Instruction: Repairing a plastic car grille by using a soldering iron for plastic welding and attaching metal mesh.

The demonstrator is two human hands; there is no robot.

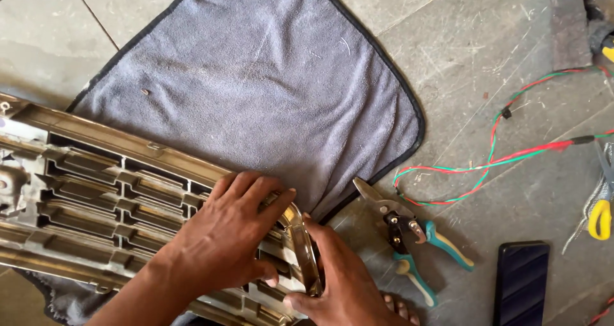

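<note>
At lower left of the frame, we see 1 chrome-coloured car grille (96, 185) lying on 1 grey towel (256, 76) spread over the stone floor (499, 38). Its left end runs out of the frame, and its lower right corner is covered by our 2 hands, so we cannot make out the full outline.

Our left hand (227, 236) lies palm down on the grille's right end, fingers together and curled over the slats; the thumb presses at the lower edge. Our right hand (342, 278) is closed around the grille's curved right rim, thumb on the front face and fingers hidden behind it. Both forearms are cut off by the bottom edge.

At lower centre right, 1 pair of snips (409, 236) with teal and cream handles rests on the floor just beside the towel's edge, blades pointing to upper left. Right of it lies 1 dark ribbed rectangular part (521, 281), partly cut off at the bottom.

At right, 1 twisted red-and-green wire pair (492, 159) loops across the floor and leaves the frame. 1 yellow-handled tool (601, 217) at the right edge is mostly out of view; we cannot identify it. Toes (396, 307) show below the snips, partly hidden by the right hand.
</note>
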